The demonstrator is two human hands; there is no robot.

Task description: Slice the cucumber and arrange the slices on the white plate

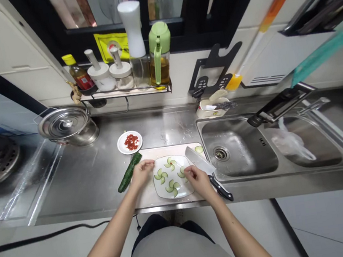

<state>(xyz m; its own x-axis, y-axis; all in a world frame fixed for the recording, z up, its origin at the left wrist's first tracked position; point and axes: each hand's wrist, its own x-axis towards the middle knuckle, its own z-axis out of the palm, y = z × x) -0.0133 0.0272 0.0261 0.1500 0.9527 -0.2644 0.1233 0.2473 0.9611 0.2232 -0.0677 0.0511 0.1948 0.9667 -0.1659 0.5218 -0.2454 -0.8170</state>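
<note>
A white squarish plate (180, 191) rests on a pale cutting board (146, 201), with thin cucumber slices (172, 188) set out on it in several pinwheel clusters. A small red bit shows at the middle of the top cluster. My left hand (142, 174) is closed in a pinch at the plate's upper left corner; what its fingertips hold is hidden. Over the right-hand cluster, my right hand (199, 180) is pinched, its fingertips close to the slices; anything between them is too small to name. A small white dish (121, 145) bears chopped red pieces (131, 141).
A cleaver (200, 161) lies on the board's right side, its black handle overhanging. A cut cucumber (129, 172) lies left of the board. The double sink (238, 147) is on the right, a lidded steel pot (84, 132) back left. Bottles and jars stand on a rack (128, 93) behind.
</note>
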